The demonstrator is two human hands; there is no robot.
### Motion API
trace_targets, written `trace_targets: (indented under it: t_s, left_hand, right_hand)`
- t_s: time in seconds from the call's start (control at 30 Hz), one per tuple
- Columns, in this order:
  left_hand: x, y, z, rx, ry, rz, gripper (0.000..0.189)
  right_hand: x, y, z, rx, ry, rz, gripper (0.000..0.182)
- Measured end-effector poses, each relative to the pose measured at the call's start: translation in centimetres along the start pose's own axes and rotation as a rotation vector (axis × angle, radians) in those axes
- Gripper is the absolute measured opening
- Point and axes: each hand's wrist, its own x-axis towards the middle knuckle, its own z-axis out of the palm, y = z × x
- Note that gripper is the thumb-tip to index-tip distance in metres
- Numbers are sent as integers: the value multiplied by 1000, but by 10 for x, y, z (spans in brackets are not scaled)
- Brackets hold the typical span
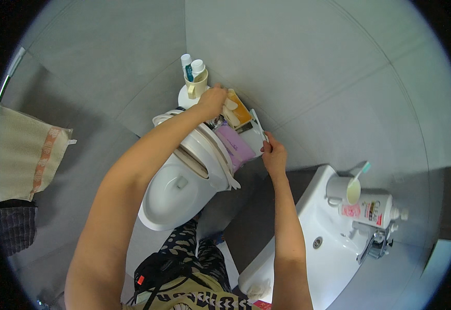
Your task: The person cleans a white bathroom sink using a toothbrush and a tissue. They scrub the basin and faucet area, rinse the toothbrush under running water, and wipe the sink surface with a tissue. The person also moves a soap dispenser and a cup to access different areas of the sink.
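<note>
My left hand (pixel 214 101) reaches over the toilet tank, beside a yellow box (pixel 242 111) holding pale items. Its fingertips are partly hidden, so its grip is unclear. A cream cup (pixel 196 86) with two white-capped tubes (pixel 192 68) stands just left of that hand. My right hand (pixel 274 153) pinches the lower end of a slim white stick-like object (pixel 257 122) at the right end of the white tank top (pixel 252 138). Between my hands, a purple soft pack (pixel 235 145) lies along the tank's front edge, near a chrome flush button (pixel 215 122).
Below the tank, the toilet bowl (pixel 167 197) stands with its lid and seat raised. To the right is a white washbasin (pixel 311 248) with a chrome faucet (pixel 376 244), a mug (pixel 338 188) holding a toothbrush, and a white bottle (pixel 371 209). Towels (pixel 23 155) hang at left.
</note>
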Motion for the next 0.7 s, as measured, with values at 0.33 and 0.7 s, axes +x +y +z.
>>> trace_targets:
  t_s: [0.33,0.7]
  left_hand:
    - [27,-13,-4,231,-267,272,79]
    - [29,-17,38,318,-109,298,25]
  right_hand:
    - [34,-1,40,-414,37,-134,51]
    - [23,-2,25,-404,-7,-162,52]
